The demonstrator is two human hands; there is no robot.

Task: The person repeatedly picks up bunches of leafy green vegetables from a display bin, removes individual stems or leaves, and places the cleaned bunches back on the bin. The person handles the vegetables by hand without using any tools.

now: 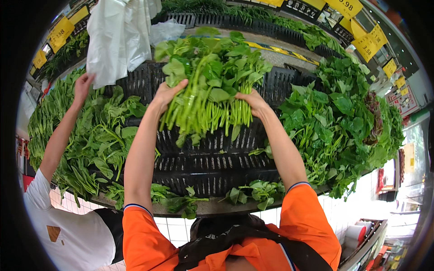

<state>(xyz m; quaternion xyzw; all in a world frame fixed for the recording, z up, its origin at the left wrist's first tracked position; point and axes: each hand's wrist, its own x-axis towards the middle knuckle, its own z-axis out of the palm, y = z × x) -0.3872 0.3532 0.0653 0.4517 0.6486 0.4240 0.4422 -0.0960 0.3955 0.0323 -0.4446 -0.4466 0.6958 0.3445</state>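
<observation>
Between my two hands is a wide bundle of leafy green vegetables [210, 91], its cut stems pointing toward me and its leaves away. My left hand [166, 94] grips the left side, thumb laid over the stems. On the right side, my right hand [252, 101] holds the stems, its fingertips partly hidden among leaves. Beneath and in front of the bundle are black slotted plastic crates [213, 169], with a few loose leaves on them. I cannot tell whether the bundle touches the crate behind it.
A person in a white shirt [73, 233] stands at my left, a hand [83, 86] at hanging clear plastic bags [117, 40]. Leafy greens are heaped left [101, 142] and right [325, 128]. Loose sprigs [261, 193] lie along the stand's front edge [217, 210]. Yellow price tags [369, 42] hang beyond.
</observation>
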